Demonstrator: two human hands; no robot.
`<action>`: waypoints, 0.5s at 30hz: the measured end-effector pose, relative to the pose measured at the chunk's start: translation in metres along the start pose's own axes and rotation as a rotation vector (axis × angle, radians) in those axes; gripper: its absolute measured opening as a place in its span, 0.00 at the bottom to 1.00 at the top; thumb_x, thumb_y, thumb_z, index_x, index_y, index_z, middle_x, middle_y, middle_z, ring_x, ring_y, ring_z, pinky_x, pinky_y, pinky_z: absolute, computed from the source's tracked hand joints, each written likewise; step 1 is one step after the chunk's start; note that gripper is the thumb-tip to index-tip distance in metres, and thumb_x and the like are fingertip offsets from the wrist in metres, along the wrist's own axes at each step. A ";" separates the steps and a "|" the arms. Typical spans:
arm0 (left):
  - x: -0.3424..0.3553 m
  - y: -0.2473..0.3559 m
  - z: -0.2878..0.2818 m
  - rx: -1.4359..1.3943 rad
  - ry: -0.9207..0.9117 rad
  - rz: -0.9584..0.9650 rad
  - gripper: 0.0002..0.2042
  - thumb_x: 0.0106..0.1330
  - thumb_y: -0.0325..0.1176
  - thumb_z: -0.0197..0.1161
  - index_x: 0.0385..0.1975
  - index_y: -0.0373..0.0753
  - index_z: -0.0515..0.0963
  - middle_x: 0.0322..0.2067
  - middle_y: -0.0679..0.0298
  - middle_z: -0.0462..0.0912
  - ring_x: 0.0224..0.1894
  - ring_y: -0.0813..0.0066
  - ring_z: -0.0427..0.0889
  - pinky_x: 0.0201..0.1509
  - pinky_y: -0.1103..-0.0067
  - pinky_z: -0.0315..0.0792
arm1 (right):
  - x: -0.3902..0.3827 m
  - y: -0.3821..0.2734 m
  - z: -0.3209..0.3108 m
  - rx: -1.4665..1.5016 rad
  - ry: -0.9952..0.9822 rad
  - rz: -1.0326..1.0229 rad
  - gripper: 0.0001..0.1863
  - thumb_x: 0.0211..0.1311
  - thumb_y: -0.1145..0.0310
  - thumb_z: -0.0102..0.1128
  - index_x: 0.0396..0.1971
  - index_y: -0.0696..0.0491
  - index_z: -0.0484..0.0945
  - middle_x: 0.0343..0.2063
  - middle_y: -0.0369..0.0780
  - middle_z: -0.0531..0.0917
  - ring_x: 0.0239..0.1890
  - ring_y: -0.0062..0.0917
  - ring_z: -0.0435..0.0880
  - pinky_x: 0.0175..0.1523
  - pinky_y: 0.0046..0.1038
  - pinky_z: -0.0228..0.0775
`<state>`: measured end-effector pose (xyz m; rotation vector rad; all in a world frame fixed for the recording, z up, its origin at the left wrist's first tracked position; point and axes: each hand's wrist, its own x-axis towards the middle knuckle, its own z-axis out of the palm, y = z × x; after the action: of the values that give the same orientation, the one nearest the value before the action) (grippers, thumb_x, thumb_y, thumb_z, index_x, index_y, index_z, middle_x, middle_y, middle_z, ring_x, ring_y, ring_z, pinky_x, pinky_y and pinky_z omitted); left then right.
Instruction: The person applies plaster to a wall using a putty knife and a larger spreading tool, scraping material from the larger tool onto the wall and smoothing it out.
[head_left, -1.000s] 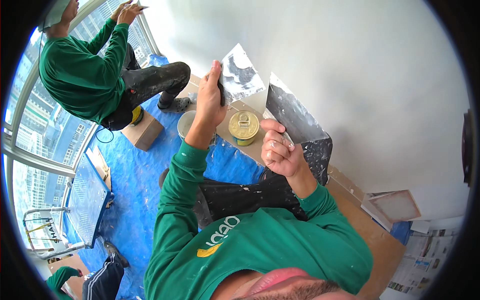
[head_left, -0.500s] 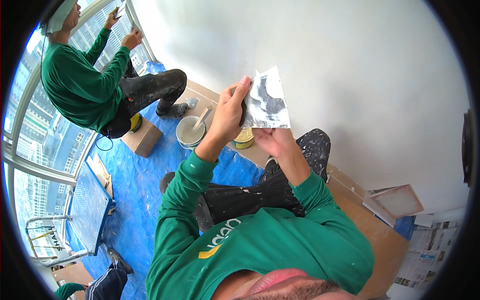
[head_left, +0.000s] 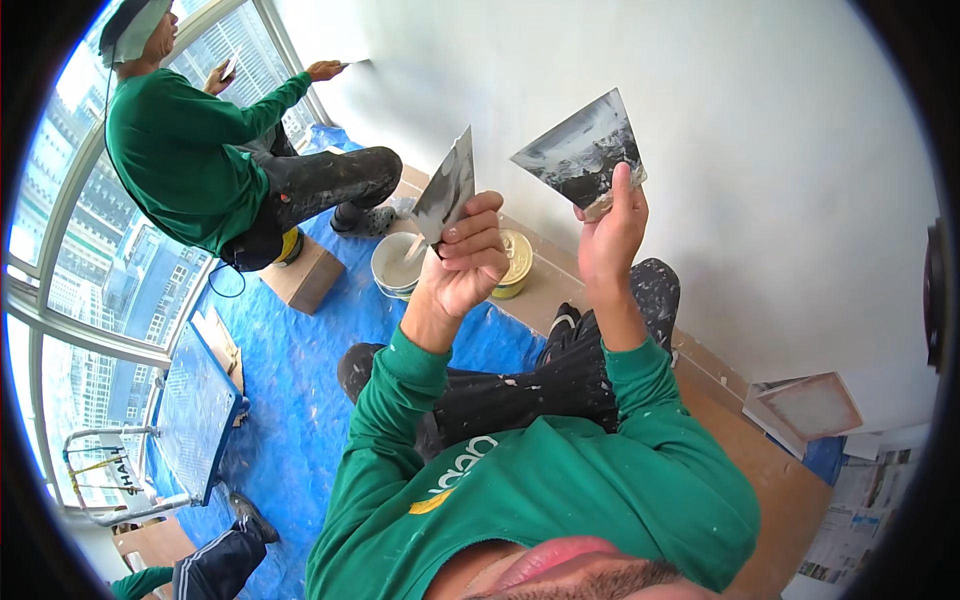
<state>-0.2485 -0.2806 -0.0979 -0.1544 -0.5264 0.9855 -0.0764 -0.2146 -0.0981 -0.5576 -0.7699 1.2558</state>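
Observation:
My left hand (head_left: 465,255) is closed around a thin metal filling blade (head_left: 447,190), tilted nearly edge-on and smeared with white and grey. To its right, my raised right hand (head_left: 615,240) grips a wide putty knife (head_left: 588,145) from below. That knife's flared blade carries white filler, with a crusty patch near the grip. Both blades are apart from each other and in front of the pale wall (head_left: 760,160). Below my left hand stand a bucket of whitish compound (head_left: 392,268) with a stick in it and a yellow tub (head_left: 517,262).
A co-worker in green (head_left: 190,150) sits at left by the windows, holding a blade to the wall. Near them is a cardboard box (head_left: 312,285). Blue sheeting (head_left: 290,400) covers the floor; a blue platform trolley (head_left: 200,400) stands lower left. Framed panels (head_left: 810,405) lean at right.
My right hand has risen from under the left blade, bringing its putty knife into view on the right. The left blade has turned and moved left. The co-worker's arm now reaches to the wall.

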 end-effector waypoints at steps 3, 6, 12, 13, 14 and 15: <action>-0.002 -0.010 -0.001 -0.015 -0.005 -0.039 0.10 0.76 0.29 0.45 0.30 0.37 0.65 0.13 0.64 0.72 0.12 0.78 0.73 0.13 0.85 0.68 | -0.005 -0.016 0.018 0.078 0.068 0.155 0.12 0.73 0.57 0.54 0.41 0.50 0.78 0.34 0.32 0.84 0.32 0.16 0.83 0.30 0.21 0.69; -0.003 -0.018 -0.002 -0.031 0.004 -0.070 0.12 0.77 0.31 0.43 0.27 0.38 0.65 0.10 0.63 0.73 0.10 0.77 0.74 0.13 0.84 0.68 | -0.003 -0.010 0.015 0.070 -0.003 0.241 0.12 0.72 0.58 0.54 0.43 0.50 0.78 0.37 0.32 0.85 0.36 0.17 0.85 0.34 0.21 0.74; -0.008 -0.019 -0.021 -0.031 0.095 -0.011 0.08 0.74 0.29 0.47 0.30 0.37 0.68 0.14 0.63 0.75 0.13 0.78 0.75 0.12 0.84 0.67 | -0.004 0.015 0.019 0.042 -0.228 0.199 0.13 0.73 0.62 0.53 0.43 0.57 0.78 0.37 0.38 0.85 0.35 0.20 0.86 0.37 0.22 0.78; -0.012 -0.013 -0.028 -0.001 0.107 0.033 0.07 0.73 0.29 0.48 0.32 0.36 0.70 0.16 0.62 0.77 0.14 0.78 0.76 0.13 0.84 0.68 | -0.009 0.015 0.024 0.051 -0.262 0.210 0.14 0.74 0.63 0.53 0.45 0.59 0.78 0.39 0.39 0.85 0.38 0.20 0.85 0.42 0.23 0.78; -0.014 -0.010 -0.033 0.028 0.119 0.077 0.06 0.72 0.28 0.48 0.34 0.35 0.72 0.19 0.62 0.79 0.14 0.78 0.77 0.13 0.84 0.69 | -0.013 0.017 0.025 0.003 -0.316 0.212 0.14 0.74 0.64 0.53 0.46 0.60 0.78 0.39 0.38 0.85 0.38 0.18 0.83 0.43 0.22 0.76; -0.014 -0.008 -0.030 0.038 0.231 0.129 0.07 0.73 0.31 0.49 0.35 0.36 0.72 0.19 0.64 0.77 0.14 0.79 0.74 0.13 0.85 0.67 | -0.017 0.019 0.025 -0.048 -0.369 0.211 0.14 0.74 0.64 0.53 0.46 0.60 0.78 0.39 0.37 0.84 0.38 0.16 0.82 0.44 0.21 0.75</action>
<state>-0.2332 -0.2932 -0.1260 -0.2672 -0.2887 1.0861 -0.1095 -0.2279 -0.0995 -0.4596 -1.0717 1.5634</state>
